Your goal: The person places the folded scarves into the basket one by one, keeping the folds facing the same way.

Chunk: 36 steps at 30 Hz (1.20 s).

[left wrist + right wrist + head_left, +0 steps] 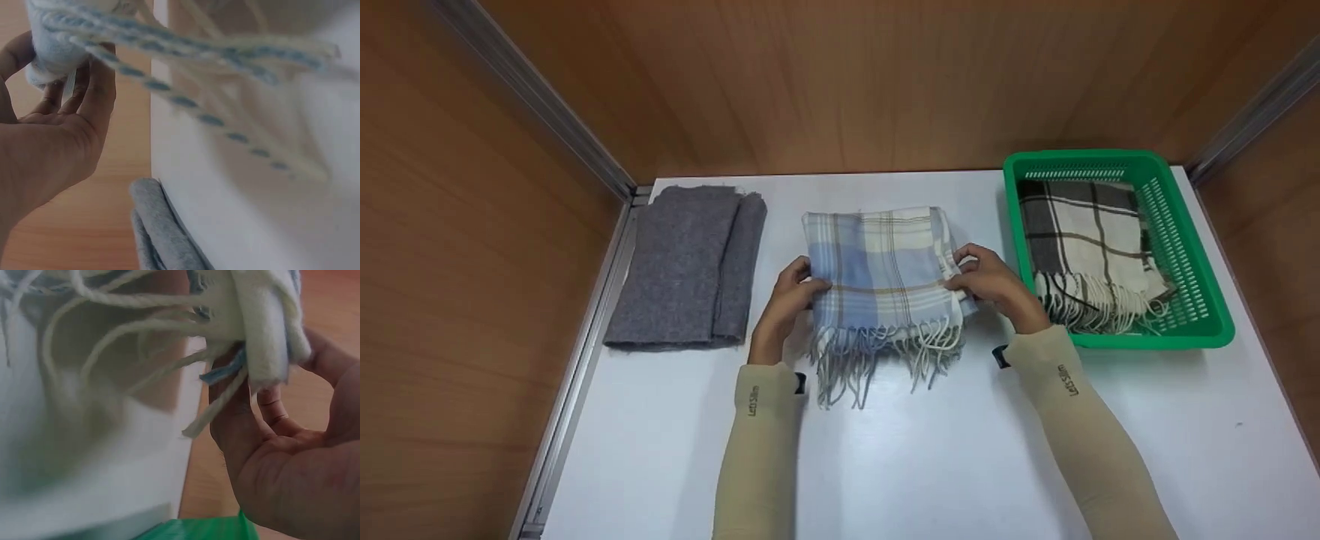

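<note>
A folded blue and cream plaid scarf (pixel 885 262) with a twisted fringe is held by its two sides over the middle of the white table. At its left side my left hand (pixel 791 296) pinches the folded edge, thumb on top and fingers beneath. My right hand (pixel 994 285) grips the right side the same way, where white folded layers show. In the left wrist view the fringe (pixel 208 119) hangs past the left hand (pixel 62 135). The right wrist view shows the layered scarf edge (pixel 264 332) between the thumb and fingers of the right hand (pixel 292 450).
A folded grey cloth (pixel 675 270) lies on the table's left. To the right stands a green plastic basket (pixel 1219 300) holding a folded black, white and brown checked scarf (pixel 1095 232) with fringe. Wooden panels (pixel 870 90) enclose the table (pixel 885 465) at the back and sides.
</note>
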Available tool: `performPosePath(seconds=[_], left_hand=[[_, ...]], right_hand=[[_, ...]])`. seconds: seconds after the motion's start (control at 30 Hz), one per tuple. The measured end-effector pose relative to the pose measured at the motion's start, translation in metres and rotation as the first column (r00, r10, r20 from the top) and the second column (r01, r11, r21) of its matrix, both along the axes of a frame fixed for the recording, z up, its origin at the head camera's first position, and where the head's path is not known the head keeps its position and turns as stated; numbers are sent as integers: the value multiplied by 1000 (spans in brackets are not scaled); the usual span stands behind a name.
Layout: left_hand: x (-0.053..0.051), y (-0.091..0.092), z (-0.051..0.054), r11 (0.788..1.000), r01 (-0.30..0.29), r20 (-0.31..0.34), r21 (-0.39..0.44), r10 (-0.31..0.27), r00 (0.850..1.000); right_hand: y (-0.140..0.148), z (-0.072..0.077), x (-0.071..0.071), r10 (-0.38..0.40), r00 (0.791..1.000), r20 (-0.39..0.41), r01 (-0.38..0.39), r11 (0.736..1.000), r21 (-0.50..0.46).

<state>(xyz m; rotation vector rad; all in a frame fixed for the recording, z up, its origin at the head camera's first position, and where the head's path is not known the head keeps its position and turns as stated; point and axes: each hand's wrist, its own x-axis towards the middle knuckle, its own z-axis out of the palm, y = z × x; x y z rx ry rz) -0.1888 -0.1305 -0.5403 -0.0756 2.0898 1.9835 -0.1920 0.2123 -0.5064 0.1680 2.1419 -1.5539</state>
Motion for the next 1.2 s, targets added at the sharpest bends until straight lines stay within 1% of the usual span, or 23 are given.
performPosePath(seconds=[0.27,0.37,0.53,0.7,0.8,0.93,1.07,1.2], left_hand=[[-1,18,12,1000,14,-52,16,-13,999],[-2,26,17,999,22,-64,30,-20,998],[0,39,25,996,43,-89,76,-36,995],[0,54,33,993,66,-112,95,-55,992],[-1,63,36,992,73,-126,99,-60,990],[-2,76,40,991,93,-157,95,-77,985],[-3,89,44,987,123,-173,108,-103,979],[-5,99,48,982,138,-177,128,-114,978]], right_hand=[[15,16,8,1,995,-102,2,1000,28],[23,24,12,-3,993,-119,8,999,40],[36,39,18,3,989,-147,10,996,85],[52,52,23,17,988,-154,-2,995,97],[62,57,25,17,983,-180,1,995,100],[73,61,30,-2,977,-214,26,994,109],[85,66,34,-20,977,-214,44,993,108],[96,69,36,-42,978,-206,59,995,78]])
